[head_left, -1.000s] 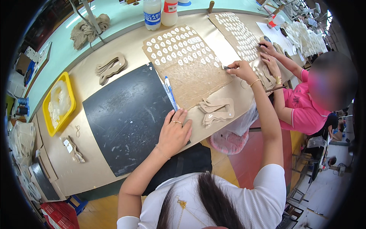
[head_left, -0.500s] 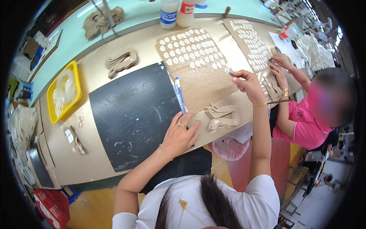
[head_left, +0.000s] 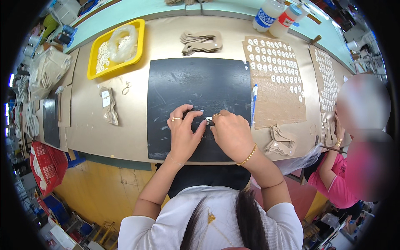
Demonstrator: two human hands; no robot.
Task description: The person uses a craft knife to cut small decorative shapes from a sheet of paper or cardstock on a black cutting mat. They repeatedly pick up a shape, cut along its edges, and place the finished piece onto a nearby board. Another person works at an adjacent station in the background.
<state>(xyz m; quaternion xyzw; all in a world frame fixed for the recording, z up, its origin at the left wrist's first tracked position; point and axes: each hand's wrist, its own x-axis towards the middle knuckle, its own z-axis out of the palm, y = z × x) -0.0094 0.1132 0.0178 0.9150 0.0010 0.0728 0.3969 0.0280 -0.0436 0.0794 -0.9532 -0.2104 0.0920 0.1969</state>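
A small white piece with dark holes (head_left: 209,119) lies at my fingertips over the black mat (head_left: 187,79). The thumb of my left hand (head_left: 184,130) is close against its left side, while the other fingers are apart and curved over the mat. My right hand (head_left: 233,134) is closed, with its fingertips at the right side of the piece; the thumb is partly hidden. To the right, a brown sticky-looking sheet (head_left: 275,104) carries rows of similar white pieces (head_left: 273,56). A blue and white pen (head_left: 254,100) lies between mat and sheet.
A yellow tray (head_left: 141,41) holds loose white pieces and a plastic bag. Beige cut-outs lie in a stack (head_left: 202,43) behind the mat, a bundle (head_left: 109,106) at left and a pile (head_left: 281,141) at right. Bottles (head_left: 268,16) stand behind. A co-worker in pink (head_left: 333,175) sits at right.
My right hand has come from the brown sheet to the black mat, beside my left hand, which has moved off the mat's right edge. The view has turned left.
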